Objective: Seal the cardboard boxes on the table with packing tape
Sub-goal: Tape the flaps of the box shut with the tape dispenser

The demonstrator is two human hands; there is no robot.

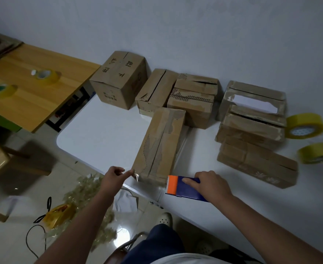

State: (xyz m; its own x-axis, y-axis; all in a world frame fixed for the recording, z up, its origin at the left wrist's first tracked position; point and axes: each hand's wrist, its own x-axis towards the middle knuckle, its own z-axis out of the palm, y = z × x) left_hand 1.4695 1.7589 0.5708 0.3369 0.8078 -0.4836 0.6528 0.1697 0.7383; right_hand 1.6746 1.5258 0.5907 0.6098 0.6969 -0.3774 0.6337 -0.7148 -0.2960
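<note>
Midway through the job, by the look of it, a person stood over a white table [99,134] crowded with worn cardboard boxes. A long box [159,145] lay nearest the table's front edge, with clear tape running along its top seam and over its near end. The left hand [112,179] pinched the loose tape end at the box's near-left corner; the right hand [210,184] gripped a blue and orange tape dispenser [183,188] resting just right of that box. Behind it, several boxes still showed gaping or torn flaps, so most sealing seemed left. Two yellow tape rolls [305,125] sat at the table's far right. A tall box [118,79] at the back bore printed characters, too blurred to read.
</note>
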